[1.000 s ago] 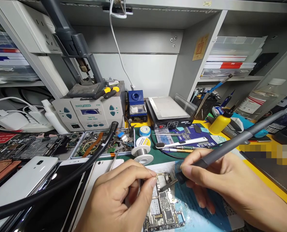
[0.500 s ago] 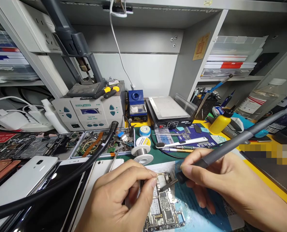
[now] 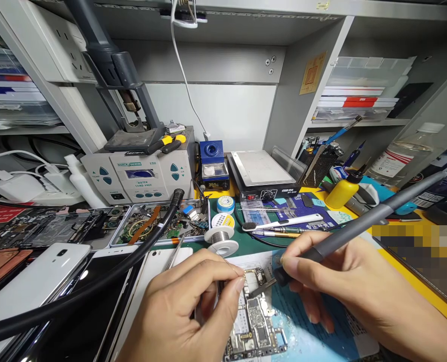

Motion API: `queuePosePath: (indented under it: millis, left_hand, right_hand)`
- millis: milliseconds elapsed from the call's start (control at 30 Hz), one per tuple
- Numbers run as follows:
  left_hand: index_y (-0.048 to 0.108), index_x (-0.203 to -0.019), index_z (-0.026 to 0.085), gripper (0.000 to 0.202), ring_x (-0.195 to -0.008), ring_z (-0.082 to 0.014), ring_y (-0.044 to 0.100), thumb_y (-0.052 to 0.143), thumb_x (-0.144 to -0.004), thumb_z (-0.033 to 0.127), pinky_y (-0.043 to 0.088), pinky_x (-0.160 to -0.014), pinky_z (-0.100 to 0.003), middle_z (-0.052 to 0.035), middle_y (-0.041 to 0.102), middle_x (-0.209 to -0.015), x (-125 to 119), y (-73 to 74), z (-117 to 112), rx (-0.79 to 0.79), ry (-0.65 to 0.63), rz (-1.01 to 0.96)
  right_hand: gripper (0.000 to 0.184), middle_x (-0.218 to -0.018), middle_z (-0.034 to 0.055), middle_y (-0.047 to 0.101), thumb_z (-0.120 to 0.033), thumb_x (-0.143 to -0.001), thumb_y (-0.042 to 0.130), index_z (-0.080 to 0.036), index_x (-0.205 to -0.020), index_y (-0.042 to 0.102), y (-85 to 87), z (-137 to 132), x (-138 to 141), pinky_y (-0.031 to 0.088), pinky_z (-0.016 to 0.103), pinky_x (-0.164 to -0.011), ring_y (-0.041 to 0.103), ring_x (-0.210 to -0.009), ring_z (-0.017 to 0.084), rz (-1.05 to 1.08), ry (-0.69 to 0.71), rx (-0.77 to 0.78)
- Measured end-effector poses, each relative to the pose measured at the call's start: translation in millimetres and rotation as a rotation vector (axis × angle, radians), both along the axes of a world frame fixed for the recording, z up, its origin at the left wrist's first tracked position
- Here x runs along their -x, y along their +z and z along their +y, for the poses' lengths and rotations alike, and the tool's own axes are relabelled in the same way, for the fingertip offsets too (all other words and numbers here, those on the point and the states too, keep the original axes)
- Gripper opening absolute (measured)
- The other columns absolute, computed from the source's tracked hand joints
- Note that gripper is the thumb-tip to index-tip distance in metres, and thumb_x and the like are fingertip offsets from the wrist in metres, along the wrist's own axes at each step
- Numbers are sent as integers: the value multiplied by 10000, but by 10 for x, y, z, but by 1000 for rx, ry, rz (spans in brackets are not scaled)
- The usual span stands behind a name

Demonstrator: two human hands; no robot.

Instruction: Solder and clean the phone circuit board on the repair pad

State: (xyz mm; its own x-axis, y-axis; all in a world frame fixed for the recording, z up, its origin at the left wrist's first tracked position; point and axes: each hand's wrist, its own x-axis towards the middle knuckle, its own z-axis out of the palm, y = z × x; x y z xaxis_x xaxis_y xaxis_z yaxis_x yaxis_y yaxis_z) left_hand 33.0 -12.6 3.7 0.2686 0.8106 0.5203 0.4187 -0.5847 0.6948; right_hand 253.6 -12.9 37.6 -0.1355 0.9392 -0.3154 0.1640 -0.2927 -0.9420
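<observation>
With our left hand we pinch a thin wire between thumb and fingers, close above the upper end of a circuit board. Our right hand grips a dark soldering iron like a pen, its fingers wrapped near the lower end and its handle slanting up to the right. The flat metal tip reaches over the upper part of the board, near our left fingertips; we cannot tell whether it touches. The board lies in front of us, between our 2 hands, on a white and blue sheet, and our left hand hides part of it. Just beyond our left hand stands a spool, with 2 small round tubs behind it. To the right of these lies a toothbrush. Left of the tubs is a tray of loose parts, crossed by a black hose. A pair of tweezers lies near our left knuckles. Farther back on the worktop stand a grey machine, a blue stand and a hot plate, with a yellow bottle to their right.
</observation>
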Motion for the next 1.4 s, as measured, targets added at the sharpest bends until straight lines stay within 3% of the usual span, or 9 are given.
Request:
queuePosePath:
  millis: [567,800,1200,1400]
  left_hand:
    - [694,-877,244,145,-547,-67,543,622,-886,118,419,-478,-156,51,653,-731,2,14,-1,25,-13,-4]
    - [687,-893,233,136,-564,-58,541,620,-894,115,427,-508,-149,55,647,-741,12,24,-10,38,-22,-6]
    - [679,-912,252,155,-565,-52,527,625,-895,108,415,-502,-143,71,643,-754,16,-16,0,4,-26,-20]
    - [673,-899,237,161,-535,-49,478,625,-884,84,388,-477,-148,68,622,-737,12,-14,-5,-34,-26,5]
  right_hand:
    - [246,-469,-35,581,-345,-761,803,-171,-721,633,12,-15,33,441,180,-377,513,-395,99,15,-19,-17]
    - [247,-514,-26,612,-308,-704,840,-165,-701,639,9,-17,70,430,169,-360,517,-383,89,35,-97,-25]
    - [240,-509,-27,615,-350,-791,780,-178,-736,623,-37,-13,-3,450,172,-383,541,-413,100,22,-4,-26]
    - [240,-494,-30,604,-331,-733,814,-177,-728,630,21,-20,38,446,173,-376,521,-397,93,20,-50,2]
